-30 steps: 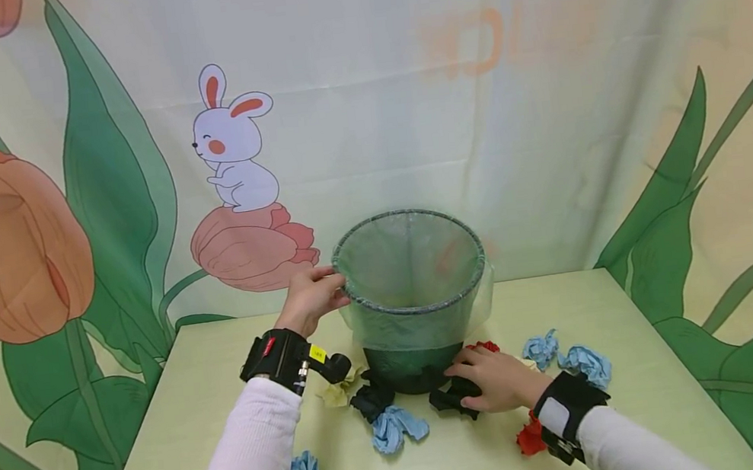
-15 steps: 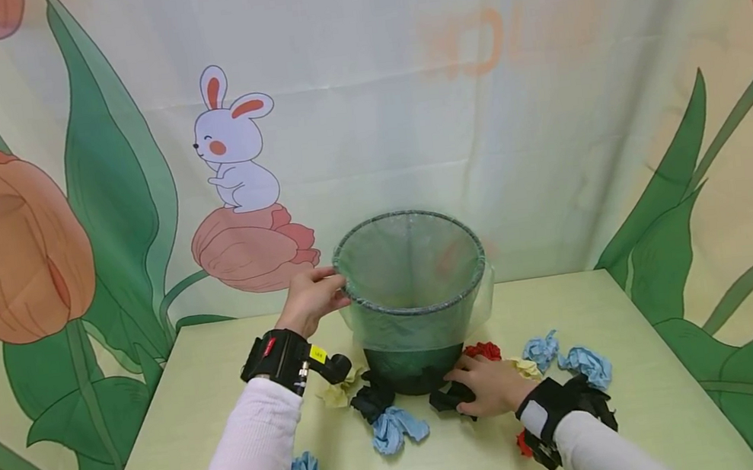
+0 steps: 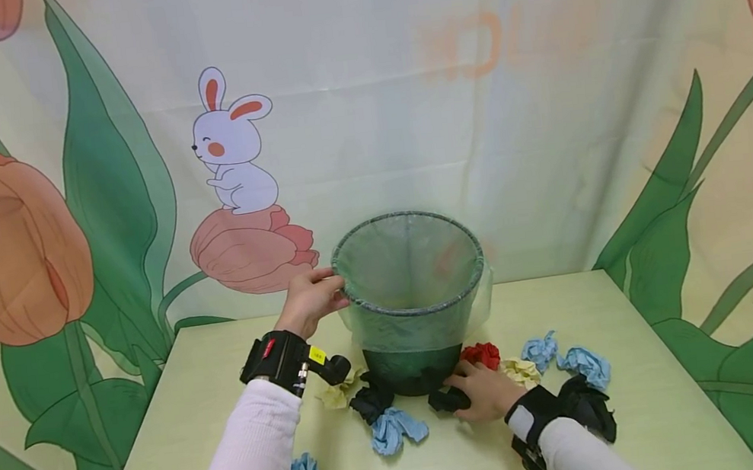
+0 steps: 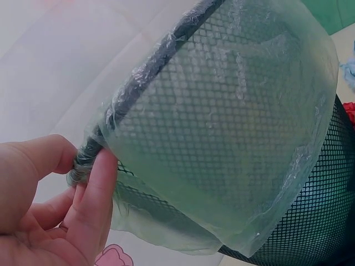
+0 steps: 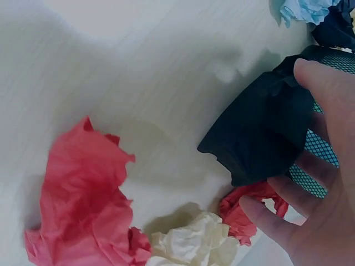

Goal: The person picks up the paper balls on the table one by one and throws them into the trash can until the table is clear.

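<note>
A dark green mesh wastebasket (image 3: 400,360) with a translucent bag liner folded over its rim stands upright on the table. My left hand (image 3: 311,301) pinches that rim on the left side; in the left wrist view, the thumb and fingers (image 4: 99,188) close on the rim and liner. By the basket's base, my right hand (image 3: 486,392) has thumb and fingers around a crumpled black paper (image 5: 260,127). A red crumpled paper (image 3: 482,356) and a pale yellow one (image 3: 520,373) lie just beyond that hand. Under the right wrist, another red paper (image 5: 89,194) shows only in the right wrist view.
Two blue crumpled papers (image 3: 583,366) and a large black one (image 3: 586,406) lie to the right. Left of the basket are a yellow paper (image 3: 338,394), a black one (image 3: 371,402) and blue ones (image 3: 397,429). A printed curtain (image 3: 372,128) hangs behind the table.
My right hand has shifted slightly left and towards me around the black paper, uncovering the red and yellow papers beyond it. The left hand stays on the rim.
</note>
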Demonstrator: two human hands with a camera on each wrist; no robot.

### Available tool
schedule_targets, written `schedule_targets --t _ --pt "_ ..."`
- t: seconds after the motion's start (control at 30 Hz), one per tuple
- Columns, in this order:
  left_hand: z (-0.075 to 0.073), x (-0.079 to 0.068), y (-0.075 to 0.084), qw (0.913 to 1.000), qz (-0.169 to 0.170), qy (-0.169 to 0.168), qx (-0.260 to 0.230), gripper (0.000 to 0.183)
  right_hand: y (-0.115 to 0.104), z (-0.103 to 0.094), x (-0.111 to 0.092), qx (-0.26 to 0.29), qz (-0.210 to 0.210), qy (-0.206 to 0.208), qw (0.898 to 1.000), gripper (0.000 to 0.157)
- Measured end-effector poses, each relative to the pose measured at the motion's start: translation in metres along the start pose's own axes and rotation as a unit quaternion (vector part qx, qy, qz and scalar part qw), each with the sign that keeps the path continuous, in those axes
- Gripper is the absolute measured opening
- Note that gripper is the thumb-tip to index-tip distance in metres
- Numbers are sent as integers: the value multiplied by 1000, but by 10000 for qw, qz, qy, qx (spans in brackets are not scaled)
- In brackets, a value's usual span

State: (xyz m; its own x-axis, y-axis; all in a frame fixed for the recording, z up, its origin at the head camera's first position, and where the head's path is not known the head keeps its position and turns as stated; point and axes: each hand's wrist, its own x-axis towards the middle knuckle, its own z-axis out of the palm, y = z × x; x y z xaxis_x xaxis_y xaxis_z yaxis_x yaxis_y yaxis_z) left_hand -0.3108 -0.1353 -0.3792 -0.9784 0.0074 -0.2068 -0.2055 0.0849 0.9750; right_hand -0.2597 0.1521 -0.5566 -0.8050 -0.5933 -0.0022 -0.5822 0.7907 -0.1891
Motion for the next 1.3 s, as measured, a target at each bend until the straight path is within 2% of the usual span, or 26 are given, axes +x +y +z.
schedule_targets --t 0.17,0.47,0.8,1.07,1.3 --pt "0 1 2 10000 -23 53 7 54 0 9 3 -32 161 34 9999 47" --pt "-1 1 2 10000 -15 4 18 54 -8 11 2 21 356 -26 9994 45" --pt "-3 -1 3 10000 19 5 18 55 -14 18 1 -183 331 -67 9993 39" --pt "-2 1 -1 10000 -7 -13 -34 54 -11 24 -1 -211 535 -358 9977 40" --pt "-1 2 -3 10000 35 3 -44 54 -7 25 -2 -560 400 -168 9975 39"
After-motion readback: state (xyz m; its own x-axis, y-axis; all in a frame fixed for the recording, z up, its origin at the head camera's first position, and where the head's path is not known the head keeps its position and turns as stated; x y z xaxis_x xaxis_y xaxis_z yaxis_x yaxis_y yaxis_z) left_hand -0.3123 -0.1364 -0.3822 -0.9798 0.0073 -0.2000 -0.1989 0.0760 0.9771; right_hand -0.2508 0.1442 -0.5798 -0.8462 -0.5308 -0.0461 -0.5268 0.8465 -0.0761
